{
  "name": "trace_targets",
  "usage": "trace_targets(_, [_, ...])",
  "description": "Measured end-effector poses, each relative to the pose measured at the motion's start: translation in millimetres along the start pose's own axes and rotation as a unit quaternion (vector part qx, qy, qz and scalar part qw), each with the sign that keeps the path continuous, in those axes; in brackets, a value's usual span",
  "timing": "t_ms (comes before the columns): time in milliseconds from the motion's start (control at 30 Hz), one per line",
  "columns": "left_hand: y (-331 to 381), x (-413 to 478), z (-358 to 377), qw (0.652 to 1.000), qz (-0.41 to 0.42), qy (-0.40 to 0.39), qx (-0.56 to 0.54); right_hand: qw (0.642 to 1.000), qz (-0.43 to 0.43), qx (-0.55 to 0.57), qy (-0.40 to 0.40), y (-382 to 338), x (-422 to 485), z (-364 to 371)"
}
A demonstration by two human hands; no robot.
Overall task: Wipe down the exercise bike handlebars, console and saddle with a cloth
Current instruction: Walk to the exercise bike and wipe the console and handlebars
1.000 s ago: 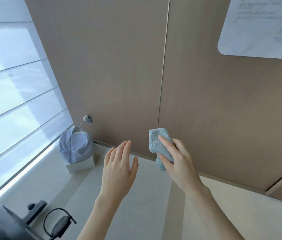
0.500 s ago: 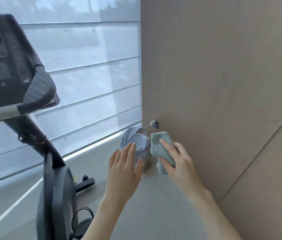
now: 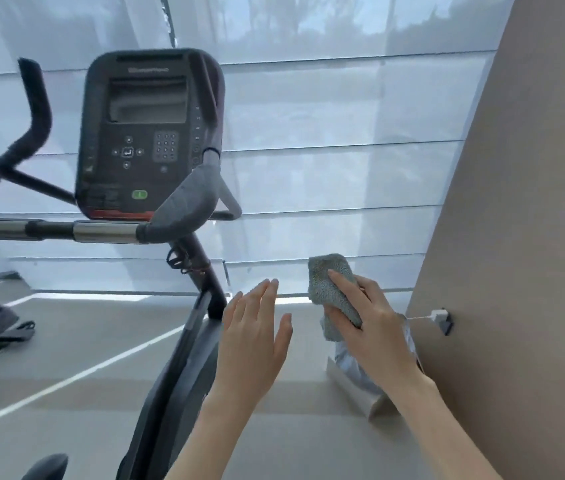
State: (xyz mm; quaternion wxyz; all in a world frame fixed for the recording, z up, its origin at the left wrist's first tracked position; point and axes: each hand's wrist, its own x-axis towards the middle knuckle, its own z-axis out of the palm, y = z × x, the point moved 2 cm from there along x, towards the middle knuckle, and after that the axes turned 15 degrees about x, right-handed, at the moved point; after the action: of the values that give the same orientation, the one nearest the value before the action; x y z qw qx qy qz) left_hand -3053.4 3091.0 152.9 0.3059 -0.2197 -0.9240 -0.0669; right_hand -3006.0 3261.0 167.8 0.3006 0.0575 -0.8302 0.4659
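Head view: my look has swung off the wall onto the bike, so the console and handlebars now sit up and left of my hands, and wiping can begin. My right hand pinches the folded cloth in mid-air. My left hand is spread and empty. A pale box by the wall carries a bluish bundle, half hidden.

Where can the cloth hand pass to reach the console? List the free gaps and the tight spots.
Free: the gap between bike post and wall panel, above the cloth in the right hand, up to the console. Crowded: the padded handlebar crosses the console's lower right edge.
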Motion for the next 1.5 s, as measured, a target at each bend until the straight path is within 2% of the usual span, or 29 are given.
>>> trace_targets(200, [-13,81,51,0.998,-0.041,0.043,0.008,0.997,-0.033,0.069,-0.019,59,96,26])
trace_targets(333, [-24,148,75,0.997,-0.051,0.054,0.023,0.994,-0.074,0.077,-0.027,87,169,40])
trace_targets(533, [-42,229,93,0.99,-0.082,0.088,0.068,0.983,-0.116,0.144,-0.017,116,262,61])
trace_targets(700, [-54,271,93,0.972,-0.13,0.119,0.153,0.967,-0.163,0.192,-0.028,128,329,85])
trace_targets(900, [-81,302,82,0.92,-0.259,0.111,0.271,0.922,-0.254,0.285,-0.063,112,425,123])
trace_targets(1067, [-84,310,88,0.882,-0.311,0.102,0.339,0.87,-0.346,0.341,-0.087,71,499,161])
trace_targets(1200, [-78,308,97,0.856,-0.334,0.101,0.381,0.857,-0.397,0.314,-0.101,44,527,195])
trace_targets(1333, [-72,301,108,0.845,-0.326,0.104,0.41,0.837,-0.469,0.263,-0.104,42,527,227])
trace_targets(1500, [-73,301,109,0.843,-0.319,0.104,0.42,0.824,-0.464,0.298,-0.128,67,501,244])
